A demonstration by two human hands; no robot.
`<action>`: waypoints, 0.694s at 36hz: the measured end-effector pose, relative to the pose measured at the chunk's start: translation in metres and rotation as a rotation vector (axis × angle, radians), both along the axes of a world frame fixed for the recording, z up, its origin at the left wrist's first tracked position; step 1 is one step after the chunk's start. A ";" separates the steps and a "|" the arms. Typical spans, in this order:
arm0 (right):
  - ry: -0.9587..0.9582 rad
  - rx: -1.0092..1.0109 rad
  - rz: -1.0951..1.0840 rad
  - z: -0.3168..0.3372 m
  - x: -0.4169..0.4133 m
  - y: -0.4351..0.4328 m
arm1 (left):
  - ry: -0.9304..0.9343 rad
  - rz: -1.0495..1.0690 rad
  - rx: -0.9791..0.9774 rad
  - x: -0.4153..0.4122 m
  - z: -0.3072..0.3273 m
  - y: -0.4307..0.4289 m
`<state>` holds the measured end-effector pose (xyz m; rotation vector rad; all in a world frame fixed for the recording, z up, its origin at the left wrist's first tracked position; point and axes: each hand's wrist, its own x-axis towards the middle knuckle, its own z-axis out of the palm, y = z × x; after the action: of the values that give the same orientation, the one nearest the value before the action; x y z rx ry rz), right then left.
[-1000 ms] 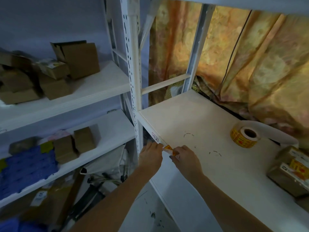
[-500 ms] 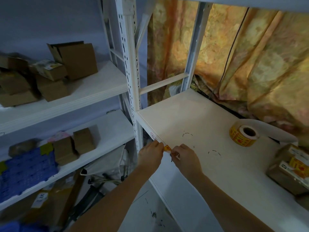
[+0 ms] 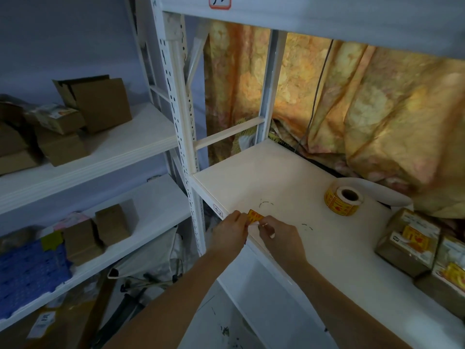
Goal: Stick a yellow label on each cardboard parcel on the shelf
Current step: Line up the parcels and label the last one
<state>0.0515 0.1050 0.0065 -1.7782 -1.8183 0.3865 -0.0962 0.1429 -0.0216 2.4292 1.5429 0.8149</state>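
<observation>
Both hands meet at the front edge of the white shelf [image 3: 264, 172]. My left hand [image 3: 230, 234] pinches a small yellow label [image 3: 254, 216] with red print. My right hand [image 3: 281, 238] grips the white backing strip just right of it. A roll of yellow labels [image 3: 342, 200] lies on the shelf behind, with its white backing tail trailing right. Cardboard parcels [image 3: 409, 244] at the right end of this shelf carry yellow labels. Unlabelled cardboard parcels [image 3: 100, 104] sit on the left upper shelf, and smaller ones [image 3: 114, 224] on the left lower shelf.
A white perforated upright post [image 3: 183, 127] divides the left and right shelving. An orange patterned curtain [image 3: 364, 109] hangs behind the right shelf. A blue crate [image 3: 27, 270] sits on the lower left shelf. Bags and clutter lie on the floor below.
The label now stands out more between my hands, lifted higher off its backing. My view has tilted up slightly, showing the shelf above.
</observation>
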 end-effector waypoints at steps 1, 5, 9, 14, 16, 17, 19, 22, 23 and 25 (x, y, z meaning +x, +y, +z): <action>0.023 0.008 -0.014 0.001 0.004 -0.003 | -0.011 -0.020 0.011 0.004 0.002 -0.001; 0.087 0.067 -0.076 0.008 0.024 -0.017 | -0.062 -0.093 0.056 0.026 0.011 -0.007; 0.175 0.040 -0.121 0.020 0.048 -0.038 | -0.099 -0.163 0.042 0.054 0.015 -0.015; 0.245 -0.002 -0.291 0.029 0.084 -0.064 | -0.126 -0.296 0.068 0.097 0.024 -0.031; 0.292 0.008 -0.375 0.031 0.101 -0.075 | -0.143 -0.359 0.087 0.114 0.029 -0.041; 0.330 0.012 -0.417 0.031 0.110 -0.080 | -0.153 -0.385 0.094 0.123 0.031 -0.046; 0.412 0.014 -0.498 0.033 0.127 -0.092 | -0.167 -0.429 0.103 0.140 0.035 -0.057; 0.612 0.039 -0.591 0.037 0.150 -0.113 | -0.187 -0.515 0.098 0.166 0.040 -0.074; 0.700 0.048 -0.608 0.040 0.156 -0.121 | -0.193 -0.545 0.093 0.175 0.041 -0.079; 0.854 0.056 -0.637 0.045 0.169 -0.140 | -0.207 -0.605 0.070 0.193 0.044 -0.090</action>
<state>0.2203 -0.0355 0.0513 -1.6625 -0.6369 0.6803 0.0969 0.0529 0.0225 2.5373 0.6523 0.9496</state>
